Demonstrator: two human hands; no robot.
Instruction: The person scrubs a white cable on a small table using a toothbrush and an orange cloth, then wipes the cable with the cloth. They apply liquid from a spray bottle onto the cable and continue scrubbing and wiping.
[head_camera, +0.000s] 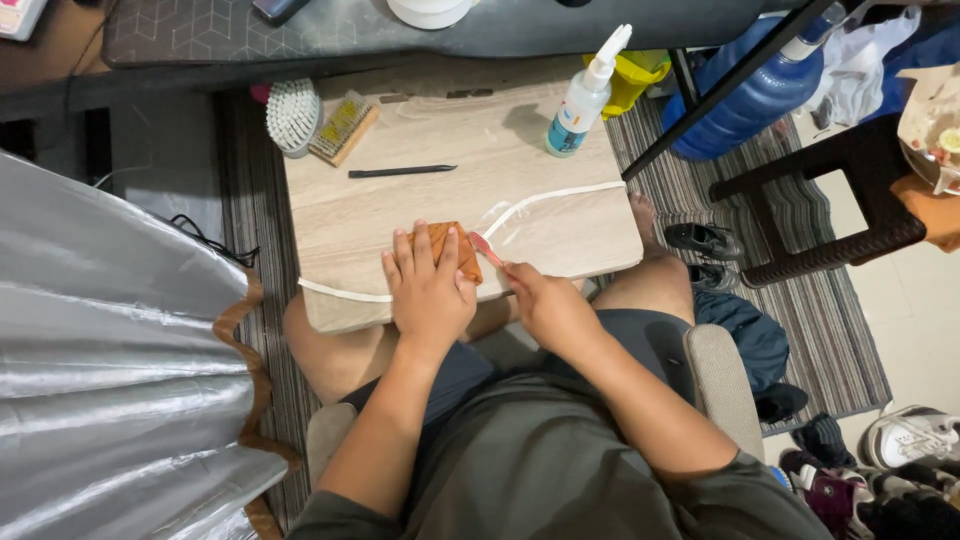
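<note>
left hand (430, 290) flat, palm down, fingers spread forward, right hand (548, 308) curled in a pinch grip, forearms converging

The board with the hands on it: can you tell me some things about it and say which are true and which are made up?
1. The left hand presses flat on a brown leather piece. True.
2. The right hand holds a blue brush. False: it holds a thin pink tool.
3. The spray bottle lies on its side. False: it stands upright on the board.
4. A black pen-like tool lies on the board, apart from both hands. True.
5. A white brush sits at the board's far left corner. True.
</note>
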